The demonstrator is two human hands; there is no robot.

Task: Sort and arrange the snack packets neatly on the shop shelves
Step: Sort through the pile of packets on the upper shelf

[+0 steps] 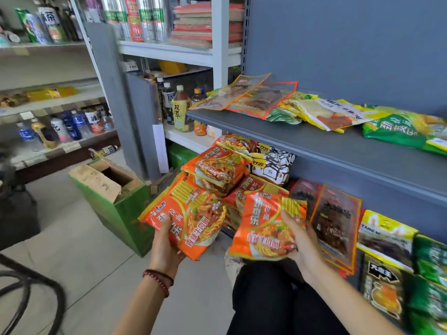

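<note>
Our left hand (167,245) grips an orange packet (191,221) by its near edge. Our right hand (306,245) grips a second packet (263,233), thumb on its face. We hold both just before the pile (217,170) of like packets under the grey shelf (314,147). A green box (121,213) stands on the floor to the left.

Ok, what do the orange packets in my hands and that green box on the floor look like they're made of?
Both orange packets look like thin glossy plastic film: printed, shiny and crinkled. The green box looks like matte cardboard, its open flaps brown and scuffed.
</note>
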